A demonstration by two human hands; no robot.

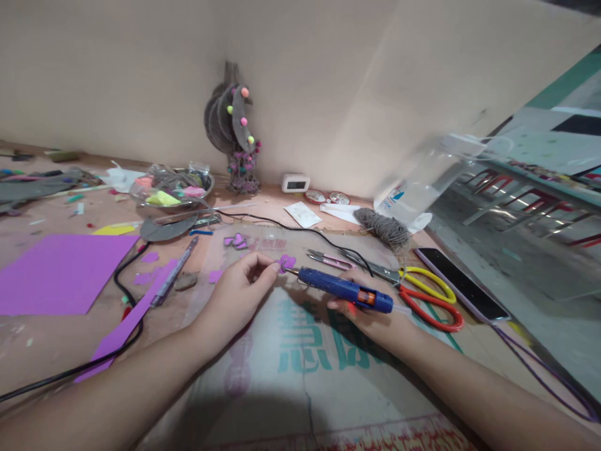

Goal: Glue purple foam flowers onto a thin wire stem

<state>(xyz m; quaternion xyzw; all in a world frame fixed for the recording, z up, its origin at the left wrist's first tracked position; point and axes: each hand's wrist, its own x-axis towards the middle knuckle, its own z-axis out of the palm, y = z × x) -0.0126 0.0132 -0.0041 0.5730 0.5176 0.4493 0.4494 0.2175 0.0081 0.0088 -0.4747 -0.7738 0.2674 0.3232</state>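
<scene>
Between thumb and forefinger, my left hand [244,291] pinches a small purple foam flower [286,263]. My right hand [364,316] is wrapped round a blue hot glue gun [342,289] lying nearly level, its metal nozzle pointing left. The nozzle tip meets or almost meets the flower; I cannot tell which. A clear glue stick [402,309] pokes out of the gun's rear. Several small purple pieces [235,240] with dark edges lie just beyond my left hand. Scissors [429,294] with yellow and red handles lie right of my right hand.
A purple foam sheet [61,272] and a pen [176,269] lie to the left, near a black cord [124,291]. Behind stand a bowl [209,185] of craft bits, a white clock [295,183] and a tilted bottle [422,181]. Grey yarn [382,227] and a phone [460,283] are at right.
</scene>
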